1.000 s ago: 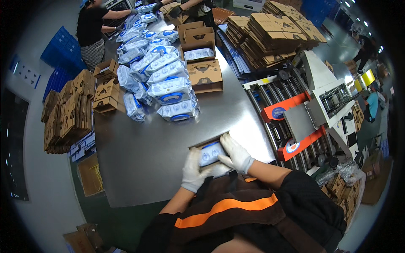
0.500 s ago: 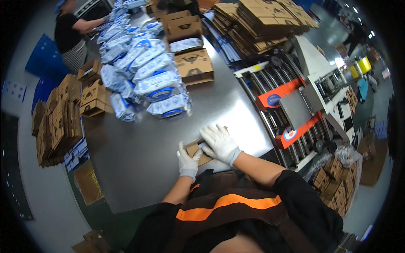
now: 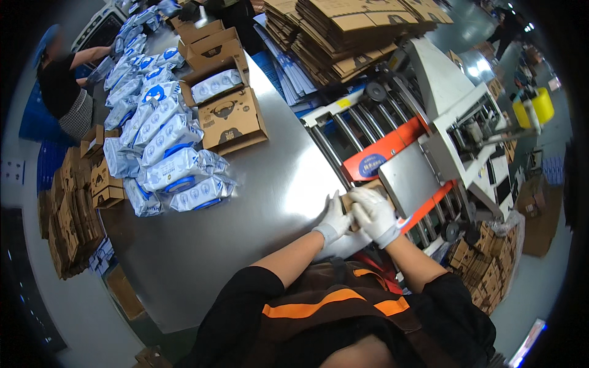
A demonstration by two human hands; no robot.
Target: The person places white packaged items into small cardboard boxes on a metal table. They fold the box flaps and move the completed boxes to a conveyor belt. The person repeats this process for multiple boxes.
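Observation:
In white gloves, both my hands hold a small brown cardboard box [image 3: 348,205] at the table's right edge, by the roller bed of a carton sealing machine [image 3: 412,172]. My left hand [image 3: 335,221] grips the box's near left side, thumb raised along it. Lying over its top and right side, my right hand [image 3: 373,213] is slightly blurred and covers most of the box. The box's far end reaches the gap between the machine's orange-red side guides [image 3: 385,149]. Its underside and near end are hidden.
White-and-blue soft packs [image 3: 169,168] lie heaped on the steel table [image 3: 264,202]. Beside them stands an open carton [image 3: 233,119] with a pack inside. Flattened cartons [image 3: 343,37] are stacked behind the machine. A co-worker [image 3: 61,86] reaches over the table at far left.
Both my hands and the box have moved right, from the front of the table to the machine's entry. My view has shifted right too.

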